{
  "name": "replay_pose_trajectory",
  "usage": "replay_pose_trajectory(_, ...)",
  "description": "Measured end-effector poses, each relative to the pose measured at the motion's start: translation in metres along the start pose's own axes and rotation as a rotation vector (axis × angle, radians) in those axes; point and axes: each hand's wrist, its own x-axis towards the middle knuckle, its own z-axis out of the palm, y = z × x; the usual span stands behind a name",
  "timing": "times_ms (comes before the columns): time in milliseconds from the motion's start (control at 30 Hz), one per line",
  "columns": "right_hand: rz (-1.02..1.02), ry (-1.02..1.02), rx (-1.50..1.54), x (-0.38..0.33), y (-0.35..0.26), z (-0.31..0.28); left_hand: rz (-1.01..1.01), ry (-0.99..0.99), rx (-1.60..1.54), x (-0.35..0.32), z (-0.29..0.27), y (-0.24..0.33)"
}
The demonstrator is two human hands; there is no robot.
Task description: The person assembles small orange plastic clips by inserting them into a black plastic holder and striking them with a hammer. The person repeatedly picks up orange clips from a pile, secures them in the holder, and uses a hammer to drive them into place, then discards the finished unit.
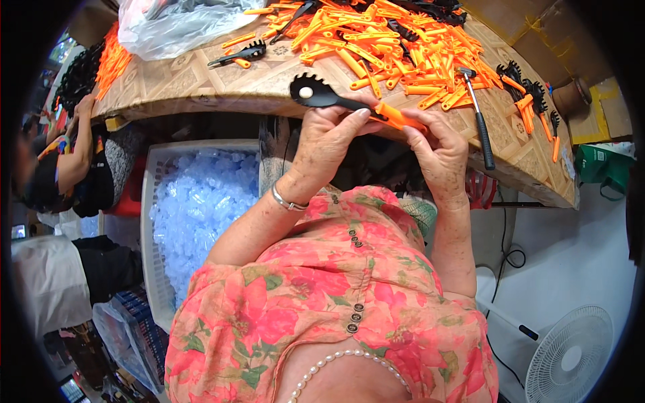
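Above the table's near edge, my left hand is closed around the neck of a black pasta server, whose toothed head with a hole points left. My right hand pinches the orange handle at its other end. Black shaft and orange handle meet in line between my fingers; how far one sits inside the other is hidden. Beyond them lies a heap of loose orange handles. A hammer with a black grip rests right of my hands. Another black pasta server lies to the left.
Several orange-handled servers lie at the table's right end. A clear plastic bag covers the far left. Below stands a white crate of bluish plastic pieces. A white fan is lower right; a co-worker's arm is at left.
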Motion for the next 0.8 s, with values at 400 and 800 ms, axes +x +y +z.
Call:
replay_pose_trajectory(400, -0.262, 0.284, -0.493, 0.130, 0.029, -0.060, -0.026, 0.137, -0.062, -0.002, -0.017, 0.001)
replay_pose_trajectory(800, 0.064, 0.237, -0.770, 0.099, 0.067, -0.064, -0.029, 0.099, -0.060, -0.001, -0.002, -0.008)
